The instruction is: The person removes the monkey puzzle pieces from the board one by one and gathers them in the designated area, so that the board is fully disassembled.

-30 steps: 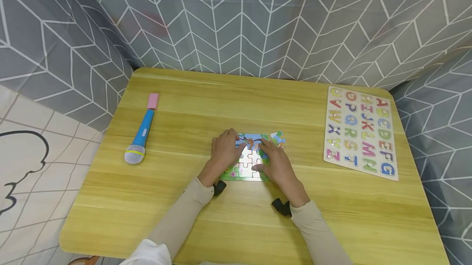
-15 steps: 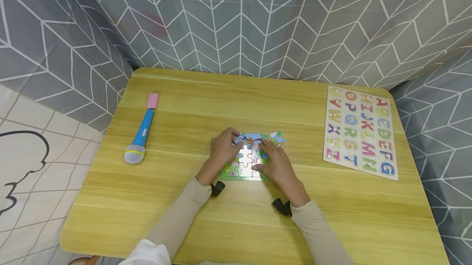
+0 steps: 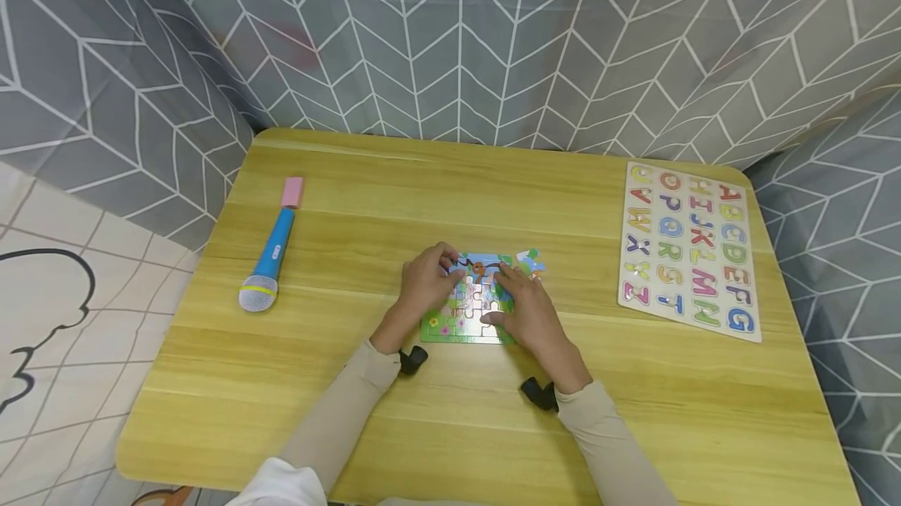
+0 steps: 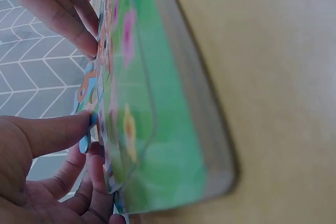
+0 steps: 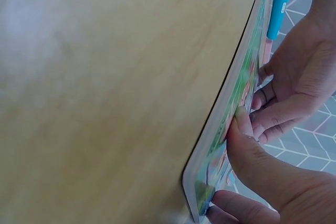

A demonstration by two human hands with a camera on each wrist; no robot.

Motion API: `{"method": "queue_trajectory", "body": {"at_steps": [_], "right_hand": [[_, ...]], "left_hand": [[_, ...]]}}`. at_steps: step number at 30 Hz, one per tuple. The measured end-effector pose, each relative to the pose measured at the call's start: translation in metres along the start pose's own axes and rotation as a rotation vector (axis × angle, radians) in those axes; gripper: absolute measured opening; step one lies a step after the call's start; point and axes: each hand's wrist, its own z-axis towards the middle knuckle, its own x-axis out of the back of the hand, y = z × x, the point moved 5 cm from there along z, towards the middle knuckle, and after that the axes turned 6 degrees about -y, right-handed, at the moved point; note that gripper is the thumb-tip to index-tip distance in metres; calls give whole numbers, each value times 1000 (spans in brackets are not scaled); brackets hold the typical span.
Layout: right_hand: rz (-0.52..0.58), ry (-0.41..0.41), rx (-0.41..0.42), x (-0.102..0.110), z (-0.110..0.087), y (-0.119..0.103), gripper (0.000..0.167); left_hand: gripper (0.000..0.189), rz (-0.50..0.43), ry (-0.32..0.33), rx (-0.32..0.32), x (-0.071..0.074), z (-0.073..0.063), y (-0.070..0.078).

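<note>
A jigsaw puzzle (image 3: 464, 338) with a green border lies flat at the middle of the table. My left hand (image 3: 425, 281) is over its upper left side. Between the left thumb and fingers, a blue puzzle piece (image 4: 86, 90) with an orange part stands tilted up from the picture. My right hand (image 3: 526, 303) rests on the puzzle's right side, its thumb (image 5: 247, 135) on the picture and its fingers along the edge. A monkey picture (image 3: 479, 268) shows between the hands. Glare washes out part of the puzzle's middle.
Loose puzzle pieces (image 3: 531, 262) lie just past the right fingers. A white alphabet board (image 3: 686, 310) lies at the right. At the left are a blue toy microphone (image 3: 271, 260) and a pink block (image 3: 292, 191). Grey patterned curtains (image 3: 450, 37) hang behind the wooden table (image 3: 394, 193).
My left hand has drawn slightly left and up, baring more of the puzzle's left side. The right hand stays nearly in place.
</note>
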Motion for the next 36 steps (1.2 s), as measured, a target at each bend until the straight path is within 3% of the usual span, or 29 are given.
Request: {"method": "queue_trajectory", "body": {"at_steps": [8,14,17,22,29,36], "right_hand": [[0,-3,-3,0,-1,-1,77],[-2,-7,-3,0,-1,-2,78],[2,-8,-7,0,-1,-2,78],[13,-10,-16,0,-1,-1,78],[19,-11,-15,-1,-1,0,78],[9,-12,-8,0,-1,0,78]], "left_hand": [[24,-62,16,-42,3,-4,-2],[44,-172,33,-71,10,-8,-9],[60,-104,-6,-68,12,-10,-12],[77,56,-126,-77,12,-14,-16],[81,94,-210,-145,13,-20,-19],[87,139,-252,-165,13,-21,-21]]}}
